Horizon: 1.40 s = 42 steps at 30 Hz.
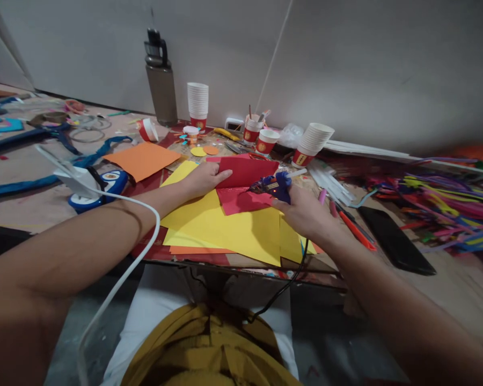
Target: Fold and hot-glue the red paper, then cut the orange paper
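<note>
My right hand (304, 208) grips a blue glue gun (277, 187) with a white glue stick poking out of its back and a small red light on its side. The gun's nozzle points left, low over the lower half of a folded red sheet of paper (241, 202). Pinched at its left edge by my left hand (205, 179), the sheet's darker upper flap (247, 170) stands raised. Below lie yellow sheets (233, 230), with an orange edge showing under them. A black cord hangs from the gun past the table edge.
Stacked paper cups (198, 102), a tall bottle (162, 88) and another cup stack (313, 142) stand along the wall. An orange sheet (143, 160) lies left, near a blue-and-white power strip (99, 190). A black phone (396, 238) and colourful pipe cleaners (446, 209) are right. A white cable crosses my left forearm.
</note>
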Motion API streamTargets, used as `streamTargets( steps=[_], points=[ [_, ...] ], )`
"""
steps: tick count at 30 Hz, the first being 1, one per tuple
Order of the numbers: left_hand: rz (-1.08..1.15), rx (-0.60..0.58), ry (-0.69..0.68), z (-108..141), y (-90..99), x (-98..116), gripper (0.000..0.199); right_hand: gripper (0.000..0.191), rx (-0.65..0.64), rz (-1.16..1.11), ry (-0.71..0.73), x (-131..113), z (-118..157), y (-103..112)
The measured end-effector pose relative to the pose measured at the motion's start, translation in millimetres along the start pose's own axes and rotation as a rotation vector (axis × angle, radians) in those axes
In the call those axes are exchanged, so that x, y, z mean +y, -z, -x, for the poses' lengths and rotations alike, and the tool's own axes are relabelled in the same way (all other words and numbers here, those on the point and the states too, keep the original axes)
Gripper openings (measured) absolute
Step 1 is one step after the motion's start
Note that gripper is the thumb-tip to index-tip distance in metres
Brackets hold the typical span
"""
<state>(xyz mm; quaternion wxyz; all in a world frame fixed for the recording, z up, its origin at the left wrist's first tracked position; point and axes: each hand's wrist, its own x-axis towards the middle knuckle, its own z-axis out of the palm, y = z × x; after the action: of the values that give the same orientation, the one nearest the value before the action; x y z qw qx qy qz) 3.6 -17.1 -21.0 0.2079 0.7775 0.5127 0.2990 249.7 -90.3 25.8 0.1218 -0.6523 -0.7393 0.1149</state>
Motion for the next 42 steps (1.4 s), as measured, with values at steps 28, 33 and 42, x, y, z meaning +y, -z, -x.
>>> streamTargets(
  steps=[28, 33, 42],
  points=[
    [0.015, 0.003, -0.038, 0.6, 0.2, 0.5, 0.043, 0.024, -0.082, -0.05, 0.167, -43.7, -0.3, -16.5],
    [0.066, -0.021, -0.042, 0.7, -0.1, -0.4, 0.042, 0.021, -0.11, -0.041, 0.126, -32.4, 7.3, -7.2],
    [0.256, -0.157, -0.059, 7.2, 1.3, -3.7, 0.047, 0.01, -0.235, -0.573, -0.202, 3.2, -0.3, -9.6]
  ],
)
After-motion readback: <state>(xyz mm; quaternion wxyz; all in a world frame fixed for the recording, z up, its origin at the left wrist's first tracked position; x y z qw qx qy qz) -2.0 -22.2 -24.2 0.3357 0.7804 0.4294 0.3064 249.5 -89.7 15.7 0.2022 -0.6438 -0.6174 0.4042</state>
